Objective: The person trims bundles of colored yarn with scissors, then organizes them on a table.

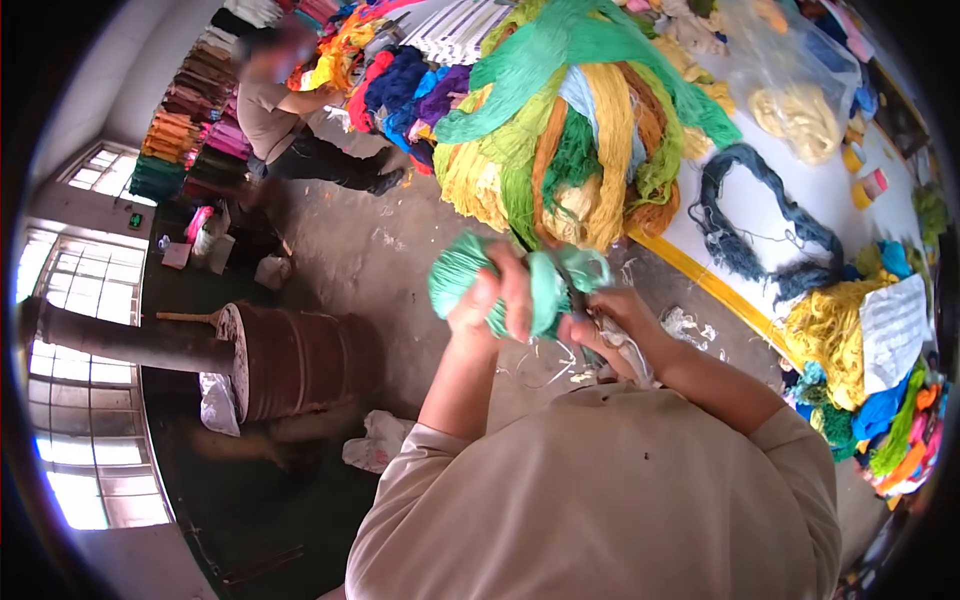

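Observation:
A bundle of mint-green yarn (455, 277) is in my left hand (505, 300), whose fingers are wrapped round it in front of my chest. Close beside it, my right hand (620, 318) is closed at the end of the bundle, slightly blurred. A dark, narrow object (574, 290) runs along the yarn into the right fingers; its kind is not clear. Pale strands (630, 358) hang by the right wrist. Just beyond my hands, a large heap of yarn hanks (600, 140) in green, yellow and brown lies on the table, with a teal-green hank (560, 50) on top.
A blue-grey hank (722, 185) lies on the white table with its yellow edge (705, 285). Yellow yarn (830, 330) is piled at right. On the left stand a rusty drum (300, 360) and pipe (130, 335). Another person (270, 115) stands by coloured yarn. Scraps litter the floor.

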Available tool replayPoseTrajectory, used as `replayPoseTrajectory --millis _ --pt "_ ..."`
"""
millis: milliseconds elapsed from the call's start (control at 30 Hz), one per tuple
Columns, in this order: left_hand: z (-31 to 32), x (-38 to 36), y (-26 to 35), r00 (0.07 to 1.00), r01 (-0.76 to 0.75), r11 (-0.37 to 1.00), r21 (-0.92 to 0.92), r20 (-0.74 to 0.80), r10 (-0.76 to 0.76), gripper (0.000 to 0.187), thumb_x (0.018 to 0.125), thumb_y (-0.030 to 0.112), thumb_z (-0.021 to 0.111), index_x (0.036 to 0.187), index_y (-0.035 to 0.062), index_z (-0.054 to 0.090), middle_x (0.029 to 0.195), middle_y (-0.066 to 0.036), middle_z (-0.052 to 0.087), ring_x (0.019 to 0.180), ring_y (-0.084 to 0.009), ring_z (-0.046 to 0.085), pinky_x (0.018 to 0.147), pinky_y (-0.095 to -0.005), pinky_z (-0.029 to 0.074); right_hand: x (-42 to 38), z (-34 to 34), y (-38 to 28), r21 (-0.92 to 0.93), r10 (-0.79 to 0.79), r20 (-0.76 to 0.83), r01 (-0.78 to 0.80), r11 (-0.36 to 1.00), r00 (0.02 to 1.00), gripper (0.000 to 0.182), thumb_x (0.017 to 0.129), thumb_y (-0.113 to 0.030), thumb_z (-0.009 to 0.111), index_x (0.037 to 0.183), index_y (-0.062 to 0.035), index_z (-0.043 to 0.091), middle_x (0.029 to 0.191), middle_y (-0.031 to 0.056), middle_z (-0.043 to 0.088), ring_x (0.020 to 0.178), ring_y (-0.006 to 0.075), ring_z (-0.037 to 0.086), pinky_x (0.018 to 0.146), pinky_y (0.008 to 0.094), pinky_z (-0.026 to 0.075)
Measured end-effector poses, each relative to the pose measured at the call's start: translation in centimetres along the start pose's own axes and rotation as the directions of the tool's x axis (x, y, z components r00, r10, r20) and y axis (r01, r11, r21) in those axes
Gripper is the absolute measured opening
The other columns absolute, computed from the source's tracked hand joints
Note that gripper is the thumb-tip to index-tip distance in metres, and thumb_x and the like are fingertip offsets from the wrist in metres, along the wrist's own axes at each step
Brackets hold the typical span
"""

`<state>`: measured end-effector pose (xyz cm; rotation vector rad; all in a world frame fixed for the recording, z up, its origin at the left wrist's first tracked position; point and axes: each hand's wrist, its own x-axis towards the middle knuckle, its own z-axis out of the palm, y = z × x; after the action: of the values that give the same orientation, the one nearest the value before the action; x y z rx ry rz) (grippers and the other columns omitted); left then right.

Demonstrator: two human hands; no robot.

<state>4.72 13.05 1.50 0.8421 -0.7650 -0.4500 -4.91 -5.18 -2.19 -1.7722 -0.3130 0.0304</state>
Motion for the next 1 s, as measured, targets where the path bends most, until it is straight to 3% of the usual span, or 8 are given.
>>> replayPoseTrajectory --millis 67,200,300,333,433,533,667,1000 --pt "0.1 -0.4 0.0 0.995 0.095 0.995 -0.04 -0.031 -0.096 0.044 0.098 0.046 0.057 0.082 0.0064 0.047 0.049 -0.006 0.052 0.04 -0.0162 0.049 0.044 -0.0299 0.044 -0.1 -0.2 -0.9 0.144 0.068 0.024 -0.07 0.987 0.997 0.044 0.097 -0.047 0.06 0.106 -0.0048 0.066 0.067 -0.0003 0.058 0.058 0.0075 0.055 0.05 0.0256 0.047" --pt "-1.2 0.7 0.9 0.994 0.048 0.99 -0.13 -0.093 -0.061 0.044 0.1 0.049 0.05 0.08 0.0104 0.044 0.046 -0.002 0.05 0.038 -0.0133 0.044 0.109 -0.0454 0.039 -1.2 0.6 -1.2 0.356 0.225 0.149 -0.264 0.896 0.963 0.038 0.101 -0.04 0.056 0.11 -0.0034 0.063 0.069 0.0 0.059 0.057 0.0074 0.055 0.052 0.0243 0.045" --pt "-0.8 -0.3 -0.7 0.99 0.126 0.992 -0.004 -0.071 -0.126 0.047 0.096 0.051 0.057 0.076 0.0103 0.045 0.046 -0.003 0.052 0.04 -0.015 0.046 0.109 -0.0412 0.039 -1.2 0.5 0.1 0.293 0.225 0.093 -0.242 0.925 0.97 0.032 0.099 -0.036 0.061 0.1 -0.0041 0.065 0.07 0.0017 0.062 0.058 0.0112 0.06 0.055 0.03 0.05" --pt "-0.8 -0.4 -1.5 0.99 0.135 0.991 0.002 -0.053 -0.134 0.051 0.092 0.051 0.064 0.072 0.0058 0.053 0.048 -0.007 0.055 0.042 -0.0157 0.049 0.052 -0.0256 0.045 -0.8 0.3 0.4 0.257 0.179 0.09 -0.196 0.946 0.98 0.038 0.1 -0.04 0.057 0.105 -0.0032 0.063 0.072 0.0021 0.063 0.062 0.0089 0.059 0.056 0.0277 0.049" --pt "-1.3 -0.2 -1.1 0.989 0.122 0.989 0.088 -0.096 -0.114 0.051 0.092 0.051 0.064 0.071 0.0053 0.054 0.049 -0.006 0.055 0.042 -0.0155 0.048 0.048 -0.0256 0.041 -0.4 0.0 -0.2 0.23 0.274 0.154 -0.304 0.924 0.949 0.045 0.101 -0.046 0.052 0.11 -0.0031 0.061 0.072 0.0024 0.063 0.064 0.0069 0.058 0.058 0.0253 0.049" --pt "-1.9 0.3 0.1 0.973 0.118 0.99 -0.073 -0.189 -0.13 0.05 0.094 0.05 0.061 0.072 0.0058 0.054 0.048 -0.004 0.052 0.042 -0.0163 0.047 0.086 -0.0372 0.051 -1.0 0.7 -0.3 0.392 0.326 0.267 -0.412 0.823 0.907 0.044 0.102 -0.046 0.051 0.111 -0.004 0.061 0.07 0.0021 0.062 0.063 0.007 0.057 0.059 0.0248 0.048" --pt "-2.0 -0.9 -0.8 0.975 0.222 0.969 0.11 -0.043 -0.218 0.052 0.09 0.051 0.067 0.07 0.0047 0.054 0.05 -0.006 0.054 0.047 -0.0161 0.051 0.06 -0.0271 0.051 -0.5 2.1 1.6 0.332 0.195 0.056 -0.203 0.921 0.979 0.05 0.101 -0.049 0.051 0.091 -0.002 0.066 0.061 0.0013 0.059 0.054 0.0093 0.057 0.05 0.0268 0.044" --pt "-3.7 -1.6 -0.6 0.983 0.152 0.986 0.071 -0.115 -0.143 0.046 0.1 0.05 0.051 0.081 0.0083 0.046 0.047 -0.005 0.049 0.037 -0.0148 0.041 0.098 -0.041 0.048 0.1 1.2 -1.7 0.445 0.308 0.105 -0.322 0.836 0.945 0.046 0.103 -0.048 0.046 0.098 -0.0056 0.063 0.058 -0.0009 0.053 0.049 0.0065 0.048 0.048 0.0236 0.04"
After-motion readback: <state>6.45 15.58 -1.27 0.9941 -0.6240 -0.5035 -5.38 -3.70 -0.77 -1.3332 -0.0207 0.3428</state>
